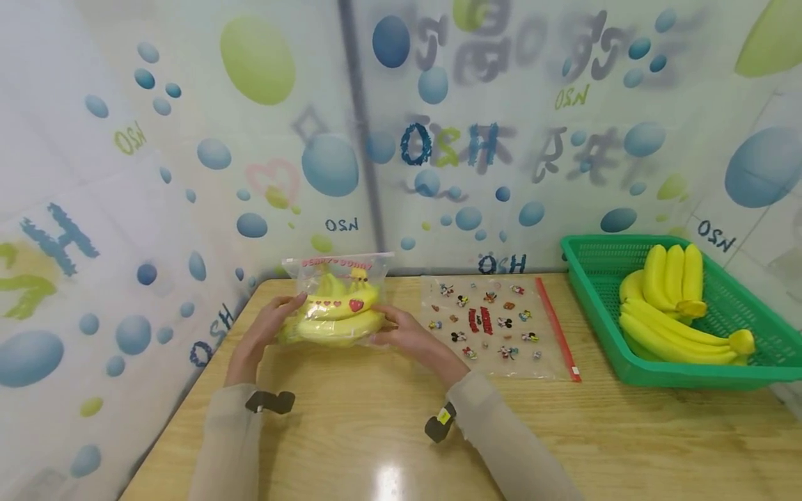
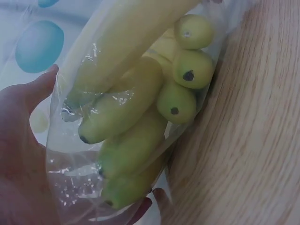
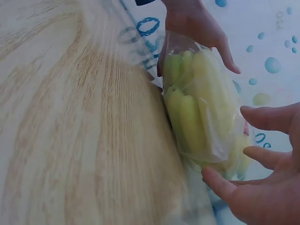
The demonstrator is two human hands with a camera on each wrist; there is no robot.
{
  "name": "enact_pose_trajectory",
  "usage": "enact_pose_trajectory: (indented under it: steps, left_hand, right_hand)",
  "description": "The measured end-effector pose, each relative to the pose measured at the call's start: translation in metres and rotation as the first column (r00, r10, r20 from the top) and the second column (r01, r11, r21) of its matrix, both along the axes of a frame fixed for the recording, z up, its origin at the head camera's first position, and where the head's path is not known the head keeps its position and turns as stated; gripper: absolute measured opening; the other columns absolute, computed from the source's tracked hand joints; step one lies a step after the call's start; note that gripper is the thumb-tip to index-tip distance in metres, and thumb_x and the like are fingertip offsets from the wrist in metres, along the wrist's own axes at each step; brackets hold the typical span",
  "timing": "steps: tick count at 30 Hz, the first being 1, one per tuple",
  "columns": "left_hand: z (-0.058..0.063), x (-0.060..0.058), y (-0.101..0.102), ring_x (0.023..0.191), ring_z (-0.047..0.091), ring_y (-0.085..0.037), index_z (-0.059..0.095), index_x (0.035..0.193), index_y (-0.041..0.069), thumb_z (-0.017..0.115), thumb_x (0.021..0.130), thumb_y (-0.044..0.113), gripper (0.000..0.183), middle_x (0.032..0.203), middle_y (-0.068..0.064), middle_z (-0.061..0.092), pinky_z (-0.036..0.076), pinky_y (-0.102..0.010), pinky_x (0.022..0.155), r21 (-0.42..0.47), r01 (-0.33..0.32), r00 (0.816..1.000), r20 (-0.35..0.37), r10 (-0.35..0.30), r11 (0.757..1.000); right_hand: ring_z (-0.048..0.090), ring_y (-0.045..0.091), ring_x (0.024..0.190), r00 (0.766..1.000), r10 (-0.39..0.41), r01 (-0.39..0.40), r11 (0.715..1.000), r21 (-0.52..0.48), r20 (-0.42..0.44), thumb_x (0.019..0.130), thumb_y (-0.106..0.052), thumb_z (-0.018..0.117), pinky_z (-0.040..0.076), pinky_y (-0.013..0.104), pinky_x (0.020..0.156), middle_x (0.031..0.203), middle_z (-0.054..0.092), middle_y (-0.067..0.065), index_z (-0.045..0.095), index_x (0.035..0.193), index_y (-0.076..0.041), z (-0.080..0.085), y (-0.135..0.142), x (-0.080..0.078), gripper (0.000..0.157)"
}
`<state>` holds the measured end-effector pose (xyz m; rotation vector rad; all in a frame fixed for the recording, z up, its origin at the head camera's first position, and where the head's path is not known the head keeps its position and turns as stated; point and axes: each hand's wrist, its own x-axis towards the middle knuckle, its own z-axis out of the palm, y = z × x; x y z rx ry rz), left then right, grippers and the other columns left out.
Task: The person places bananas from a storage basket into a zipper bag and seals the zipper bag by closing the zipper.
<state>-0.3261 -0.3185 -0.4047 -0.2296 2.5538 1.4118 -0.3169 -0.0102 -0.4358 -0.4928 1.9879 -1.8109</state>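
Note:
A clear zip bag [image 1: 338,303] printed with strawberry and hearts, filled with yellow bananas [image 2: 126,126], sits near the back of the table. My left hand [image 1: 276,323] cups its left end, thumb extended along one side and fingertips showing by its lower edge in the left wrist view. At the opposite end is my right hand [image 1: 407,337], its fingers spread apart and close around the bag in the right wrist view. Neither hand has its fingers curled tightly.
Right of the filled bag, a flat clear bag [image 1: 482,327] with cartoon prints and a red zip strip lies on the wooden table [image 1: 351,424]. A green basket [image 1: 595,313] holding two banana bunches [image 1: 683,334] stands at the right. A patterned curtain [image 1: 438,202] borders the back.

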Motion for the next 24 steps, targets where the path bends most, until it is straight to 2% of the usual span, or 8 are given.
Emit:
enact_pose_trajectory:
  steps: [6, 10, 13, 17, 19, 20, 22, 24]
  left_hand:
    - [0.003, -0.001, 0.003, 0.156, 0.018, -0.05, -0.002, 0.166, 0.008, 0.042, 0.094, 0.08, 0.111, 0.171, -0.028, 0.009, 0.027, -0.068, 0.12, 0.017, -0.068, 0.996, -0.055, 0.069, 0.998]
    - [0.011, 0.002, 0.012, 0.155, 0.019, -0.051, -0.007, 0.166, 0.011, 0.05, 0.094, 0.075, 0.111, 0.17, -0.03, 0.01, 0.024, -0.067, 0.122, 0.005, -0.161, 0.961, -0.225, 0.158, 0.987]
    - [0.021, 0.005, 0.037, 0.156, 0.017, -0.051, 0.005, 0.166, 0.01, 0.06, 0.096, 0.064, 0.105, 0.17, -0.028, 0.015, 0.02, -0.067, 0.123, -0.069, -0.251, 0.868, -0.459, 0.193, 0.966]
    - [0.034, 0.013, 0.092, 0.158, 0.011, -0.05, 0.026, 0.162, 0.008, 0.071, 0.092, 0.051, 0.093, 0.168, -0.025, 0.025, 0.015, -0.069, 0.124, -0.18, -0.339, 0.676, -0.729, 0.106, 0.923]
    - [0.037, 0.019, 0.125, 0.159, 0.011, -0.048, 0.033, 0.159, 0.008, 0.073, 0.091, 0.047, 0.088, 0.166, -0.024, 0.028, 0.015, -0.069, 0.124, -0.208, -0.304, 0.618, -0.786, 0.026, 0.93]
    - [0.036, 0.022, 0.143, 0.158, 0.017, -0.046, 0.036, 0.157, 0.007, 0.073, 0.092, 0.044, 0.084, 0.165, -0.023, 0.032, 0.018, -0.067, 0.124, -0.215, -0.266, 0.603, -0.798, -0.012, 0.94]
    - [0.031, 0.026, 0.179, 0.153, 0.03, -0.042, 0.041, 0.153, 0.005, 0.074, 0.093, 0.039, 0.077, 0.161, -0.02, 0.039, 0.026, -0.063, 0.123, -0.213, -0.153, 0.614, -0.786, -0.076, 0.965]
    - [0.023, 0.03, 0.215, 0.143, 0.044, -0.039, 0.046, 0.149, 0.006, 0.072, 0.094, 0.037, 0.069, 0.155, -0.018, 0.046, 0.039, -0.059, 0.116, -0.193, -0.027, 0.671, -0.731, -0.125, 0.981]
  right_hand:
    - [0.04, 0.046, 0.148, 0.993, -0.063, 0.077, 0.988, 0.135, -0.103, 0.094, -0.015, 0.071, 0.039, 0.06, 0.117, 0.168, 0.029, 0.018, 0.04, 0.158, -0.013, 0.011, 0.01, 0.003, 0.071]
    - [0.041, 0.048, 0.147, 0.985, -0.097, 0.118, 0.983, 0.144, -0.143, 0.097, -0.017, 0.068, 0.041, 0.06, 0.116, 0.166, 0.029, 0.025, 0.038, 0.157, -0.011, 0.022, 0.028, 0.006, 0.068]
    - [0.042, 0.046, 0.147, 0.981, -0.116, 0.138, 0.981, 0.137, -0.156, 0.1, -0.018, 0.066, 0.042, 0.059, 0.115, 0.166, 0.028, 0.026, 0.035, 0.158, -0.013, 0.034, 0.051, 0.008, 0.066]
    - [0.04, 0.044, 0.149, 0.978, -0.131, 0.148, 0.984, 0.098, -0.163, 0.104, -0.019, 0.061, 0.044, 0.056, 0.115, 0.167, 0.024, 0.025, 0.019, 0.163, -0.014, 0.049, 0.087, 0.009, 0.072]
    - [0.039, 0.046, 0.148, 0.972, -0.152, 0.166, 0.984, 0.068, -0.179, 0.105, -0.018, 0.059, 0.046, 0.054, 0.114, 0.166, 0.024, 0.027, 0.011, 0.164, -0.012, 0.056, 0.105, 0.009, 0.076]
    - [0.039, 0.048, 0.148, 0.968, -0.166, 0.179, 0.982, 0.055, -0.19, 0.105, -0.017, 0.057, 0.046, 0.054, 0.113, 0.165, 0.024, 0.029, 0.009, 0.164, -0.01, 0.059, 0.115, 0.01, 0.076]
    - [0.04, 0.049, 0.146, 0.954, -0.206, 0.22, 0.974, 0.044, -0.218, 0.105, -0.017, 0.057, 0.047, 0.054, 0.112, 0.164, 0.027, 0.03, 0.009, 0.164, -0.008, 0.064, 0.134, 0.012, 0.076]
    - [0.042, 0.05, 0.144, 0.934, -0.248, 0.269, 0.962, 0.05, -0.256, 0.106, -0.017, 0.057, 0.048, 0.055, 0.111, 0.162, 0.029, 0.032, 0.011, 0.163, -0.006, 0.068, 0.154, 0.016, 0.074]
